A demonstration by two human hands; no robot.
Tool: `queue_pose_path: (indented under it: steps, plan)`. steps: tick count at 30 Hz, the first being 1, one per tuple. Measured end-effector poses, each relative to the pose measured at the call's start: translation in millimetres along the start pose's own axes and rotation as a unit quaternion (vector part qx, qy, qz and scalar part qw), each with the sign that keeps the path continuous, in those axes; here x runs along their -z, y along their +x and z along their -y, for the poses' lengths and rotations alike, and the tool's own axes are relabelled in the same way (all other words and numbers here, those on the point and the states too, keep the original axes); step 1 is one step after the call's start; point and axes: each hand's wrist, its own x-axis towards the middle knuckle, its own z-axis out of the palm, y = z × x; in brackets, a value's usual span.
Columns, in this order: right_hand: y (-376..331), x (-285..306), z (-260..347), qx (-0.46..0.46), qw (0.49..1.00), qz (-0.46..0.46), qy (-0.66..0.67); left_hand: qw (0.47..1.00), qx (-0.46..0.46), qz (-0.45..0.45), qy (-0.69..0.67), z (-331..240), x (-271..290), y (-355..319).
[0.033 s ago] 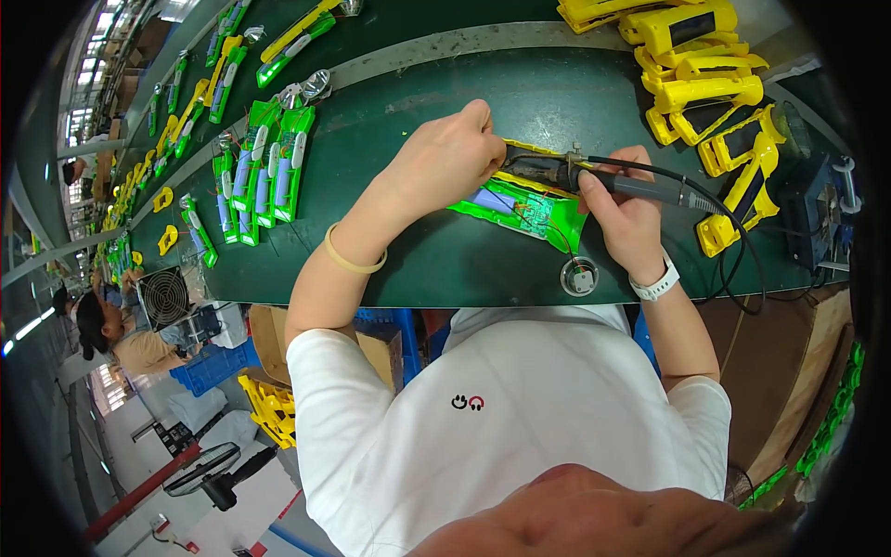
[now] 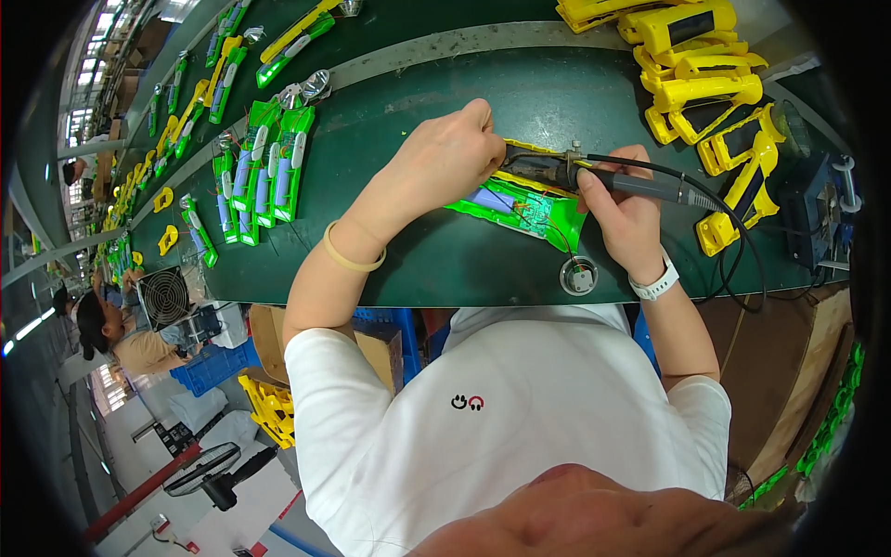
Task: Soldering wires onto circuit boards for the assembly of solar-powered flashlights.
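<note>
My right hand (image 2: pixel 629 223) grips the dark handle of a soldering iron (image 2: pixel 682 192), whose tip end points left toward my left hand. My left hand (image 2: pixel 444 156) is closed in a pinch at the left end of a yellow casing (image 2: pixel 531 147); what lies between its fingertips is hidden. Below the iron lies a green half-shell (image 2: pixel 568 223) with a purple battery cell (image 2: pixel 490 199) and a small circuit board (image 2: pixel 533 213) inside. Thin wires run from it to a round silver lamp reflector (image 2: pixel 580 277) near the table's front edge.
Yellow casings (image 2: pixel 710 93) are piled at the right, beside a blue soldering station (image 2: pixel 809 218) with a trailing cable. Several green half-shells with cells (image 2: pixel 269 172) lie at the left. A person (image 2: pixel 139 343) sits further left, near a black fan (image 2: pixel 165 295).
</note>
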Motion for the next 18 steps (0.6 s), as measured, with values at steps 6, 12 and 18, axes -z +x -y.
queue_pose_path:
  steps: [6,12,18]
  plan:
    - [-16,16,25,0.006,0.998,-0.056,0.021,0.999,-0.005,0.030,0.036,-2,4,9]
    - [-75,115,40,0.225,0.932,-0.272,-0.087,0.998,0.004,0.052,0.034,-1,6,8]
    - [-78,96,3,0.155,0.950,-0.266,0.047,0.998,0.002,0.062,0.024,-4,6,5]
